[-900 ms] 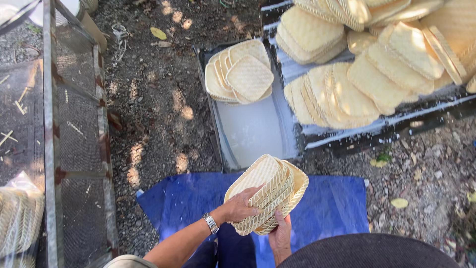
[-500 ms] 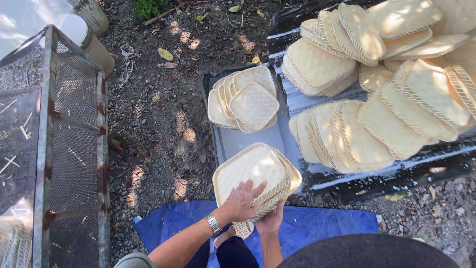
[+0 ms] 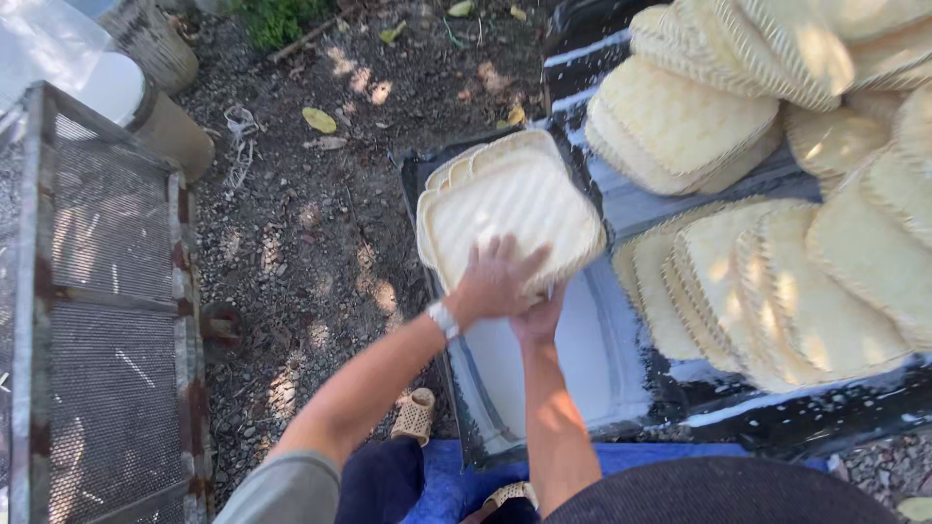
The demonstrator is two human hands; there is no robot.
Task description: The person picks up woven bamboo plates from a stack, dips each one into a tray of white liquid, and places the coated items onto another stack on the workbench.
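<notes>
Gripping a stack of pale woven trays (image 3: 510, 209) over a white-filled tub (image 3: 582, 359), both hands (image 3: 515, 286) clamp its near edge.

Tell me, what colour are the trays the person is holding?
Pale cream-yellow, woven, as the head view shows: the stack of trays under both hands.

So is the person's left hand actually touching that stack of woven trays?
Touching. The head view shows the left hand spread flat on the top of the woven trays, fingers pressed against the weave with no gap.

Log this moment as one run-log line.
left hand: on top of woven tray stack | right hand: under stack's near edge | stack: over white-liquid tub
</notes>
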